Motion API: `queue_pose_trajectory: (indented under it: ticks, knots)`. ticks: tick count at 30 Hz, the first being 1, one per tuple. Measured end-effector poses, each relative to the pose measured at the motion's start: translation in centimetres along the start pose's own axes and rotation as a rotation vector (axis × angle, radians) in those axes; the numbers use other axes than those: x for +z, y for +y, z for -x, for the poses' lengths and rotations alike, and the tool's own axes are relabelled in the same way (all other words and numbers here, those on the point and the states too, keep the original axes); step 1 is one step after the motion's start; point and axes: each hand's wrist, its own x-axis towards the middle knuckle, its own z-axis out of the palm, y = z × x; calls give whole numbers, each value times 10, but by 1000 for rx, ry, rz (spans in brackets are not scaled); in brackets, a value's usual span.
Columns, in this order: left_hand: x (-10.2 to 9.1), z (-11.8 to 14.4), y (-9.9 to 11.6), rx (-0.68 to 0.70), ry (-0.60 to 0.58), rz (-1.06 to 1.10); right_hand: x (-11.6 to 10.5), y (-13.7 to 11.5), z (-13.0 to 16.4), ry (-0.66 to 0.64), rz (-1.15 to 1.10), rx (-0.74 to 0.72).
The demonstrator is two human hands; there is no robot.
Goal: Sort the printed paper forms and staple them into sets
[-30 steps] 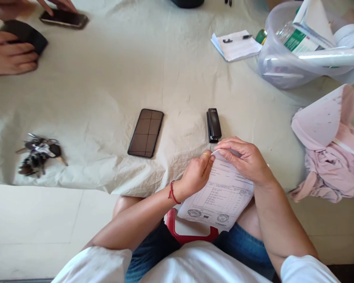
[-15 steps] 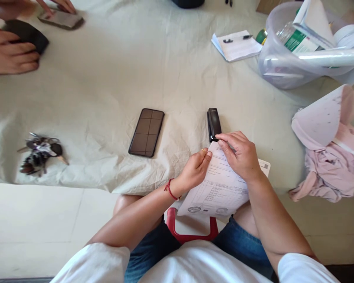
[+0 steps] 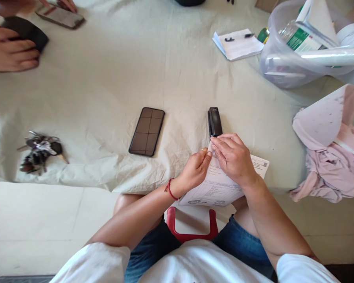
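I've got both hands pinching the printed papers' top corner: left hand (image 3: 196, 169) from the left, right hand (image 3: 232, 158) flat on the papers (image 3: 221, 186), at the table edge. The black stapler (image 3: 214, 122) lies just beyond my right fingertips, pointing away, open cloth around it

Stapler (image 3: 214, 122) lay on the tablecloth (image 3: 177, 74), phone (image 3: 146, 131) to its left, keys (image 3: 39, 152) farther left; printed sheet (image 3: 221, 184) lay just before the stapler; tub (image 3: 286, 63) behind, right.
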Motion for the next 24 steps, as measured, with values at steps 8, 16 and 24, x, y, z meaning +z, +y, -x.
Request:
queue_pose_trajectory:
  ticks: [8,16,24]
  knots:
    - [0,3,5,67,-63,-111,-10,-1,-5,-37,-209,190]
    - [-1,4,5,-26,-51,-78,-7,2,-11,-130,-242,241]
    - [-8,-2,12,-213,28,37,-4,18,-11,-213,-244,330]
